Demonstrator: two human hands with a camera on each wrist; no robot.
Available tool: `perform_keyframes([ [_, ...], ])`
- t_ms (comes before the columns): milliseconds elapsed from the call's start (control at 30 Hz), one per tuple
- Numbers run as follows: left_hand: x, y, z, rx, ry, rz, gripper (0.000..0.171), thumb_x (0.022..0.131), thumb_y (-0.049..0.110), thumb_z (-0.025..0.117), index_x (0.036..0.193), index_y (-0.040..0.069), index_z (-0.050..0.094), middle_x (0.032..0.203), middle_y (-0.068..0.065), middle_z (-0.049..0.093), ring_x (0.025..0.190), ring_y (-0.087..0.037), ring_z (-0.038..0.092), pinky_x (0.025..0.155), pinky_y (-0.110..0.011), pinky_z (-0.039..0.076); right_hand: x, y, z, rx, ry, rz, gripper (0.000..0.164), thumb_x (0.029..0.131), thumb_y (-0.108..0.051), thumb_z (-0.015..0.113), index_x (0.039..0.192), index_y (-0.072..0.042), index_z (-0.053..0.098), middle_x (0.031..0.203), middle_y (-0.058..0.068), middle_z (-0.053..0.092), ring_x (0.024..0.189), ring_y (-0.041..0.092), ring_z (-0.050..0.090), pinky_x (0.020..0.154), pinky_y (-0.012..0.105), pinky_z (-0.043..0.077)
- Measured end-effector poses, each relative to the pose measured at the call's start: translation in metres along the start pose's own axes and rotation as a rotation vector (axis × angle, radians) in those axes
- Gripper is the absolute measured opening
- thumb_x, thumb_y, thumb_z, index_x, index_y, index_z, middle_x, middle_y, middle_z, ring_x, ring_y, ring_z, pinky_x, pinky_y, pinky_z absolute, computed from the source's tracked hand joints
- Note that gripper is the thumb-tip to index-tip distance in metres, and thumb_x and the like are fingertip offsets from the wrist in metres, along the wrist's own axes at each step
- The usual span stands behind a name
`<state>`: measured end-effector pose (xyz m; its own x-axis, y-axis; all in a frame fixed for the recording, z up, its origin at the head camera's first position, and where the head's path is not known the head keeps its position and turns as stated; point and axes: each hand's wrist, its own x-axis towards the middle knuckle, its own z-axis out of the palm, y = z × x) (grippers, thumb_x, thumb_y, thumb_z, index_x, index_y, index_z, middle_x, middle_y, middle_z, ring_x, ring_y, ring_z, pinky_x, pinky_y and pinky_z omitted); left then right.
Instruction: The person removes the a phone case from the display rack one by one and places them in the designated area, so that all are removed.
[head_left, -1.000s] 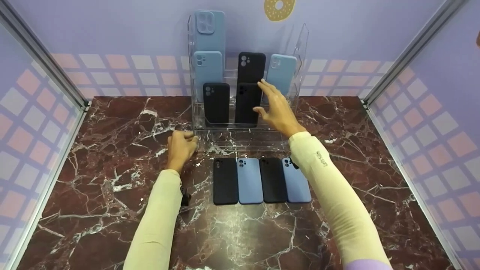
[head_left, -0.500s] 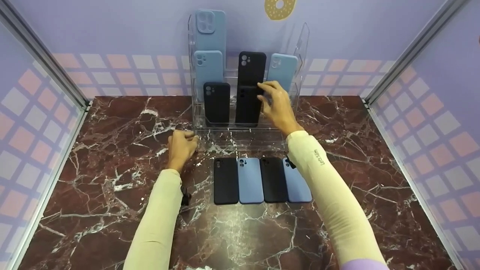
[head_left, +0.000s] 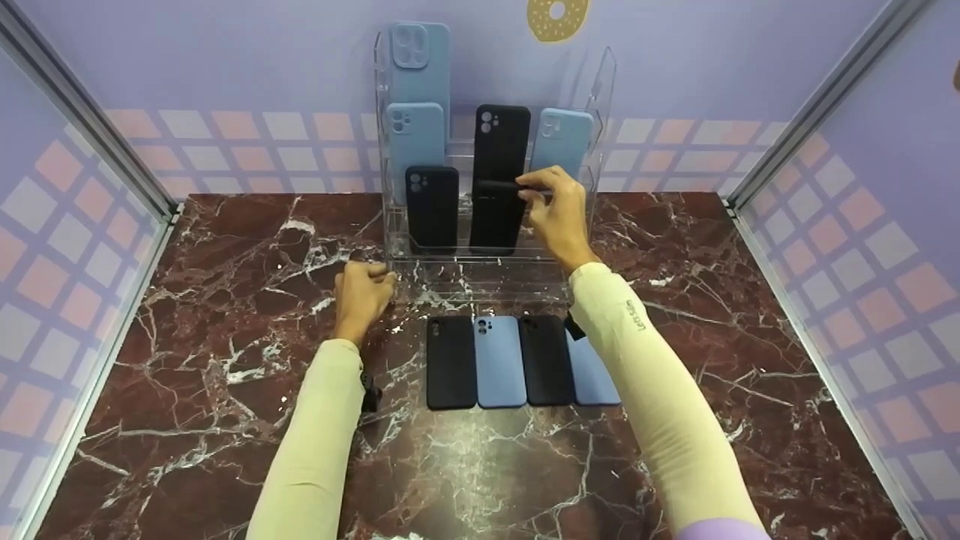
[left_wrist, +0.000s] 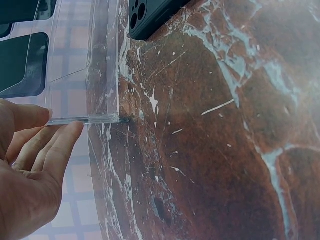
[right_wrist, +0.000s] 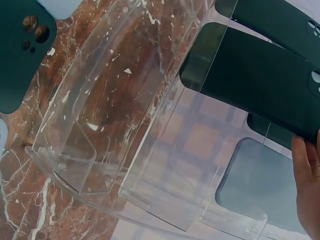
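A clear tiered display stand (head_left: 487, 270) holds several phone cases upright. My right hand (head_left: 556, 214) pinches the top right edge of a black phone case (head_left: 496, 225) in the front tier, whose top tilts toward me. In the right wrist view, the fingers meet the long edge of this black case (right_wrist: 250, 75). Directly behind it stands another black case (head_left: 501, 142), with a light blue case (head_left: 564, 139) to its right. At the stand's left front corner, my left hand (head_left: 362, 296) pinches the clear side panel (left_wrist: 85, 120) between thumb and fingers.
Four-sided blue and black cases lie flat in a row before the stand, including a blue one (head_left: 501, 364) and a black one (head_left: 450, 364). Another black case (head_left: 433, 206) and light blue cases (head_left: 416, 135) fill the stand's left side. Patterned walls (head_left: 847, 247) enclose the marble-look table (head_left: 300, 240).
My right hand has come down slightly and drawn its thumb and fingers together on the black phone case. That case's top has tipped forward. My left hand stays put.
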<state>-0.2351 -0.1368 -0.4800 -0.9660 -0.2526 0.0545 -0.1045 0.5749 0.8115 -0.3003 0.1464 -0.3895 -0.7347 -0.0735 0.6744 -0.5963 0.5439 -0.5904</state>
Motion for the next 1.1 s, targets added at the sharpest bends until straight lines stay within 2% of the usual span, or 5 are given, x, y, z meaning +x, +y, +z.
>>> perform_keyframes([
  [233, 0.001, 0.000, 0.001, -0.003, -0.009, 0.004, 0.026, 0.091, 0.011, 0.073, 0.115, 0.001, 0.075, 0.106, -0.017, 0.074, 0.101, -0.032, 0.073, 0.100, -0.044, 0.051, -0.002, -0.002, -0.004, -0.010, 0.008, -0.074, 0.017, 0.085, 0.017, 0.065, 0.092, 0.005, 0.074, 0.091, 0.017, 0.071, 0.088, 0.030, 0.070, 0.083, 0.033, 0.057],
  [433, 0.001, -0.001, 0.001, 0.006, -0.002, 0.002, 0.025, 0.090, 0.012, 0.074, 0.113, 0.004, 0.076, 0.102, -0.015, 0.076, 0.099, -0.031, 0.074, 0.100, -0.044, 0.052, 0.001, -0.014, -0.013, 0.009, 0.053, -0.137, 0.014, 0.085, 0.016, 0.065, 0.092, 0.006, 0.073, 0.091, 0.017, 0.070, 0.088, 0.029, 0.068, 0.083, 0.030, 0.056],
  [800, 0.000, -0.001, 0.000, 0.027, -0.015, -0.011, 0.028, 0.092, 0.015, 0.072, 0.117, 0.003, 0.075, 0.105, -0.016, 0.075, 0.101, -0.032, 0.073, 0.098, -0.046, 0.053, 0.001, -0.046, -0.038, 0.179, 0.081, -0.229, 0.013, 0.085, 0.018, 0.067, 0.092, 0.008, 0.072, 0.092, 0.017, 0.068, 0.087, 0.029, 0.066, 0.083, 0.027, 0.058],
  [933, 0.000, -0.001, 0.000, 0.030, -0.006, -0.011, 0.026, 0.091, 0.015, 0.073, 0.115, 0.006, 0.077, 0.103, -0.014, 0.076, 0.102, -0.030, 0.073, 0.098, -0.045, 0.053, 0.001, -0.052, -0.052, 0.196, 0.033, -0.259, 0.014, 0.083, 0.019, 0.067, 0.091, 0.009, 0.071, 0.092, 0.017, 0.068, 0.085, 0.029, 0.067, 0.082, 0.029, 0.059],
  [1100, -0.001, 0.000, 0.000, 0.036, -0.001, -0.011, 0.025, 0.091, 0.016, 0.073, 0.113, 0.008, 0.078, 0.103, -0.012, 0.076, 0.104, -0.030, 0.072, 0.098, -0.046, 0.052, -0.004, -0.049, -0.075, 0.180, -0.089, -0.273, 0.014, 0.083, 0.020, 0.067, 0.092, 0.010, 0.069, 0.092, 0.019, 0.068, 0.083, 0.026, 0.067, 0.076, 0.026, 0.059],
])
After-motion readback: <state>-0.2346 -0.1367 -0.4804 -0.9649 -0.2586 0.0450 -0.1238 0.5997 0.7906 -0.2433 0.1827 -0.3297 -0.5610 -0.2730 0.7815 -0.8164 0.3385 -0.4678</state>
